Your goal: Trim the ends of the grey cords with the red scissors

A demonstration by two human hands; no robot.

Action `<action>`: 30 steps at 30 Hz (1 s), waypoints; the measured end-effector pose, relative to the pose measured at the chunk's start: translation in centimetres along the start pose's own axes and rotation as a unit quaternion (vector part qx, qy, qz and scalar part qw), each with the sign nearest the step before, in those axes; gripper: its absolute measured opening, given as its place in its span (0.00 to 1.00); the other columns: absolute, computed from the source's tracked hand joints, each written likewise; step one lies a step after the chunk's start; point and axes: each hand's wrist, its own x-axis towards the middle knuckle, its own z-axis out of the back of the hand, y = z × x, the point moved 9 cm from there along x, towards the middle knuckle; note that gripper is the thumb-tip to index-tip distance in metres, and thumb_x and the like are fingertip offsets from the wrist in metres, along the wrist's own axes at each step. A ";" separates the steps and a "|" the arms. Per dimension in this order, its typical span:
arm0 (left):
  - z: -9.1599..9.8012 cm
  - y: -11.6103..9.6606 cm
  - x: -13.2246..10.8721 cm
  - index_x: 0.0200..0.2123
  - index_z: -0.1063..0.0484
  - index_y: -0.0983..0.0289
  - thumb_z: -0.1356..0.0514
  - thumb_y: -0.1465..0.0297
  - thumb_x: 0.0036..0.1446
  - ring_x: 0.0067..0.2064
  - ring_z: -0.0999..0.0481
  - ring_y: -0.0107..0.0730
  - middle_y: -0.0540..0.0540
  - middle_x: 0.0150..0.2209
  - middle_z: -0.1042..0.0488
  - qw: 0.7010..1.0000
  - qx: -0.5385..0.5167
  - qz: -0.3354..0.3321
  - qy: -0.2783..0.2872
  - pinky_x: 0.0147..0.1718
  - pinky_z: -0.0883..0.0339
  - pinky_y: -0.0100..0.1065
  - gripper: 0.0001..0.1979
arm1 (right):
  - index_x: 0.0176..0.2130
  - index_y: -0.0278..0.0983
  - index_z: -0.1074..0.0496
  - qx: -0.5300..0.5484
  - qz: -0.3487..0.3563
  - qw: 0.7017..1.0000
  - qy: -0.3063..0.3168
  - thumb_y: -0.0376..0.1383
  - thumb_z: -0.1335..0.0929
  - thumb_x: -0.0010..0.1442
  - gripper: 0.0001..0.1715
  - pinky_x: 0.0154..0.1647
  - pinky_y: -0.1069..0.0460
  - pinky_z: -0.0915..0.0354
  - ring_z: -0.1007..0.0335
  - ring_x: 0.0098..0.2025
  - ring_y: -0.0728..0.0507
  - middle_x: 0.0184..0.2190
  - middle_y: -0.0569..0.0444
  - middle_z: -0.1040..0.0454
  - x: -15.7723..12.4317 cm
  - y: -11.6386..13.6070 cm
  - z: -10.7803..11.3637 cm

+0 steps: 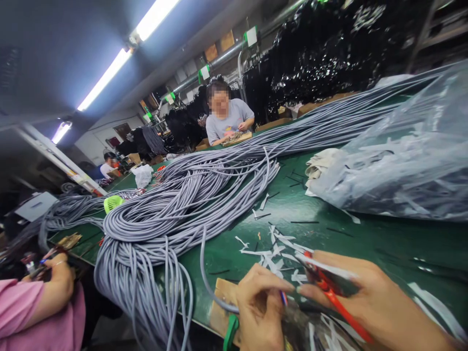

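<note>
Left fingers point(268, 279) pinch a grey cable point(202, 257); right fingers point(313, 292) curl round a red-handled tool point(330, 294).

One left hand point(261, 309), one right hand point(383, 295), one red tool point(330, 294). Three co-workers point(227, 119), three lit tubes point(104, 80), one desk point(325, 243), one big clear bag point(405, 165), one lime-green item point(113, 203). Grey cables point(127, 232) and white strips point(275, 266): many, too tangled to count.

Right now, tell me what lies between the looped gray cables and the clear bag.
Head view: white scraps and black strips on the green tabletop.
</note>
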 end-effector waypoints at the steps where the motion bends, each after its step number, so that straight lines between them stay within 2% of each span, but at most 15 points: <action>1: 0.0 0.6 -0.1 0.39 0.21 0.58 0.38 0.58 0.60 0.32 0.28 0.29 0.53 0.30 0.27 0.999 -0.008 0.035 -0.014 0.32 0.35 0.28 0.12 | 0.26 0.40 0.28 0.047 -0.023 0.999 0.003 0.51 0.30 0.55 0.18 0.25 0.53 0.31 0.30 0.24 0.44 0.22 0.54 0.26 0.0 -0.1 0.0; 3: -0.1 1.6 -0.5 0.48 0.25 0.60 0.35 0.57 0.56 0.32 0.27 0.29 0.53 0.31 0.27 0.994 -0.014 0.105 -0.028 0.33 0.34 0.27 0.19 | 0.27 0.41 0.27 0.126 -0.052 0.991 -0.011 0.49 0.27 0.50 0.15 0.30 0.53 0.29 0.27 0.28 0.41 0.26 0.53 0.22 0.1 0.0 0.2; 5: -0.4 2.2 -0.8 0.51 0.26 0.62 0.33 0.53 0.52 0.30 0.28 0.28 0.52 0.30 0.28 0.988 -0.009 0.154 -0.028 0.31 0.34 0.26 0.27 | 0.22 0.41 0.28 0.177 -0.082 0.979 -0.051 0.49 0.25 0.45 0.17 0.27 0.53 0.30 0.28 0.25 0.42 0.23 0.53 0.23 0.2 -0.4 0.5; 7: -0.4 2.3 -0.8 0.51 0.25 0.64 0.33 0.50 0.50 0.30 0.28 0.28 0.53 0.29 0.29 0.984 0.001 0.175 -0.028 0.30 0.33 0.26 0.30 | 0.19 0.40 0.29 0.224 -0.123 0.963 -0.083 0.48 0.23 0.40 0.18 0.21 0.55 0.32 0.31 0.20 0.44 0.18 0.55 0.26 0.1 -1.1 0.5; 11: -0.2 2.1 -0.2 0.46 0.20 0.65 0.32 0.48 0.46 0.30 0.27 0.30 0.57 0.31 0.24 0.982 0.040 0.183 -0.033 0.31 0.31 0.28 0.31 | 0.18 0.40 0.26 0.308 -0.188 0.925 -0.120 0.41 0.21 0.30 0.15 0.21 0.57 0.33 0.33 0.20 0.46 0.16 0.57 0.29 -0.1 -1.9 0.1; 14: -0.5 2.1 0.5 0.37 0.16 0.65 0.32 0.47 0.44 0.30 0.26 0.33 0.59 0.31 0.20 0.981 0.043 0.186 -0.019 0.30 0.30 0.30 0.27 | 0.16 0.39 0.27 0.352 -0.240 0.896 -0.128 0.36 0.21 0.24 0.15 0.22 0.57 0.33 0.35 0.19 0.48 0.15 0.58 0.31 -0.3 -2.4 -0.5; 18: -0.2 2.3 0.7 0.31 0.16 0.64 0.31 0.49 0.44 0.29 0.24 0.34 0.59 0.28 0.19 0.981 0.009 0.189 -0.047 0.31 0.28 0.31 0.23 | 0.17 0.39 0.25 0.383 -0.295 0.866 -0.131 0.34 0.22 0.23 0.14 0.22 0.58 0.34 0.34 0.20 0.48 0.16 0.57 0.29 -0.8 -3.5 -1.5; 22: 0.4 2.1 0.2 0.33 0.16 0.63 0.29 0.52 0.44 0.29 0.23 0.32 0.57 0.28 0.20 0.984 -0.020 0.165 -0.068 0.30 0.29 0.27 0.21 | 0.14 0.37 0.28 0.409 -0.318 0.851 -0.090 0.30 0.22 0.19 0.16 0.23 0.58 0.35 0.38 0.19 0.50 0.13 0.60 0.32 -0.6 -3.6 -2.6; 25: 1.0 1.7 0.2 0.39 0.17 0.62 0.25 0.57 0.38 0.28 0.26 0.29 0.53 0.27 0.22 0.987 -0.018 0.142 -0.078 0.28 0.30 0.25 0.24 | 0.16 0.37 0.27 0.427 -0.310 0.848 -0.053 0.30 0.21 0.20 0.17 0.23 0.58 0.36 0.40 0.19 0.51 0.13 0.61 0.34 -0.4 -3.1 -3.4; 28: 0.4 1.9 0.5 0.34 0.16 0.64 0.26 0.59 0.43 0.30 0.24 0.32 0.56 0.28 0.21 0.987 -0.014 0.154 -0.037 0.31 0.28 0.27 0.17 | 0.19 0.37 0.27 0.424 -0.285 0.859 -0.036 0.32 0.21 0.25 0.16 0.23 0.59 0.37 0.38 0.21 0.50 0.16 0.60 0.31 -0.4 -2.8 -3.7; 30: 0.7 2.2 0.6 0.29 0.16 0.65 0.29 0.58 0.47 0.25 0.26 0.29 0.56 0.26 0.21 0.985 -0.038 0.158 -0.053 0.26 0.29 0.26 0.14 | 0.18 0.37 0.29 0.410 -0.273 0.870 -0.035 0.33 0.21 0.27 0.16 0.22 0.59 0.38 0.40 0.20 0.51 0.16 0.61 0.32 -0.5 -2.7 -3.7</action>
